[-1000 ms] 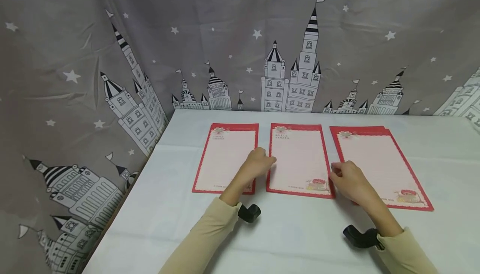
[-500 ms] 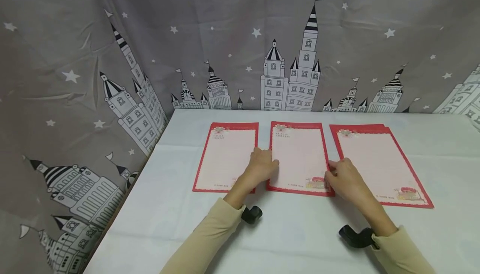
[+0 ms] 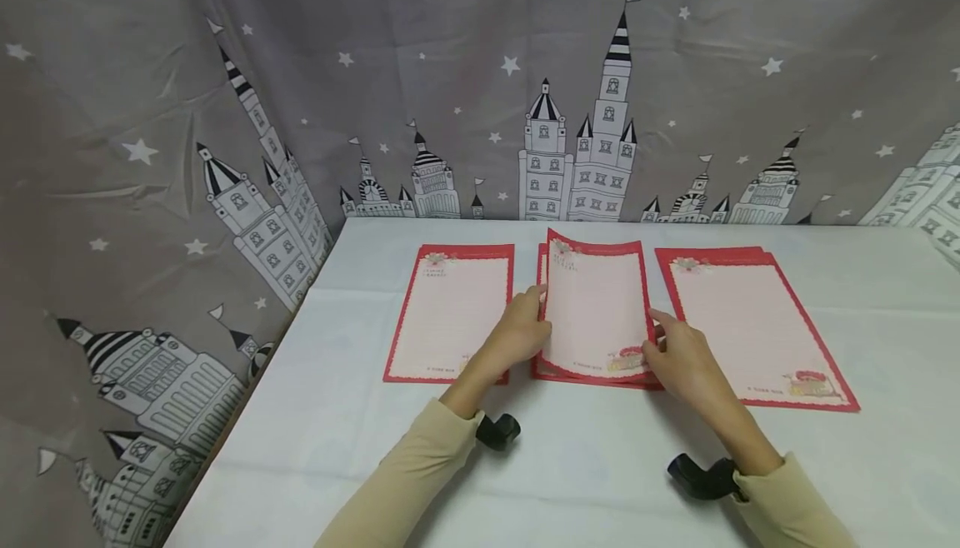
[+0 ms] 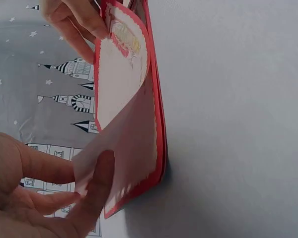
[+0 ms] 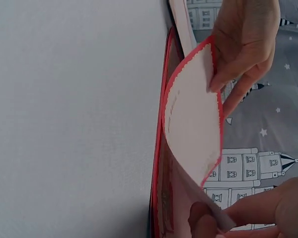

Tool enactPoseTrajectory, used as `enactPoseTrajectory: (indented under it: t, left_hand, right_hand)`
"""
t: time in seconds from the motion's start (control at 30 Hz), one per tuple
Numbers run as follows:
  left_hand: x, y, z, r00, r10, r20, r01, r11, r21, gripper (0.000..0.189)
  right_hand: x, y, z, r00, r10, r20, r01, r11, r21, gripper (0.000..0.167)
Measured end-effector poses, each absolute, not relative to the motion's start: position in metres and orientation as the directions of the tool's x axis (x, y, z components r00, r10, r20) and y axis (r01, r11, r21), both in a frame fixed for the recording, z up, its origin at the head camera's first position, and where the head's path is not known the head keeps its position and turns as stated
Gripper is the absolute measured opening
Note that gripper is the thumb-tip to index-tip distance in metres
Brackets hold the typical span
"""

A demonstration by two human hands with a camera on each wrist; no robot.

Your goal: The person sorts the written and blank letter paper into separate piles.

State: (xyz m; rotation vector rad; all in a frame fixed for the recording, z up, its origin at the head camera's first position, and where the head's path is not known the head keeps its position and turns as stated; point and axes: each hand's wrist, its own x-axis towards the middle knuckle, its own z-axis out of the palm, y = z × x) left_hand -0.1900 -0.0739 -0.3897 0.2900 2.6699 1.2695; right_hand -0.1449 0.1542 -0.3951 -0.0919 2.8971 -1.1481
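A red-bordered sheet of letter paper (image 3: 596, 306), with a little writing at its top left, bows up off the middle stack of paper (image 3: 551, 375). By its left edge my left hand (image 3: 519, 330) pinches it between thumb and fingers. On the opposite edge my right hand (image 3: 681, 356) pinches it the same way. Both wrist views show the sheet curved, its side edges raised above the like-bordered paper beneath. In the left wrist view the near left hand (image 4: 44, 188) has its thumb on the sheet's edge.
A left stack of red-bordered paper (image 3: 457, 315) lies beside the left forearm, also with writing at its top. On the right lies another stack (image 3: 757, 323). A white cloth covers the table (image 3: 330, 431); a grey castle-print curtain (image 3: 420, 48) hangs behind.
The middle stack's top sheet was lying flat; now its side edges are lifted, with both hands pinching them. My right hand has moved left and slightly up.
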Motion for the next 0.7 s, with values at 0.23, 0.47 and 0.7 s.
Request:
enactPoseTrajectory:
  t: [0.23, 0.47, 0.7]
  left_hand:
    - [-0.186, -0.094, -0.38, -0.972, 0.229, -0.049, 0.091, 0.564, 0.821, 0.063]
    - [-0.182, -0.136, -0.362, -0.991, 0.122, -0.062, 0.028, 0.624, 0.781, 0.064]
    - [-0.176, -0.18, -0.358, -0.998, 0.066, 0.009, 0.053, 0.704, 0.708, 0.059]
  right_hand:
    - [-0.144, 0.143, -0.392, -0.996, -0.063, 0.058, -0.085, 0.655, -0.751, 0.057]
    - [-0.143, 0.101, -0.39, -0.989, -0.134, 0.067, -0.132, 0.571, -0.81, 0.06]
    - [-0.148, 0.059, -0.395, -0.967, -0.237, 0.095, -0.201, 0.476, -0.856, 0.062]
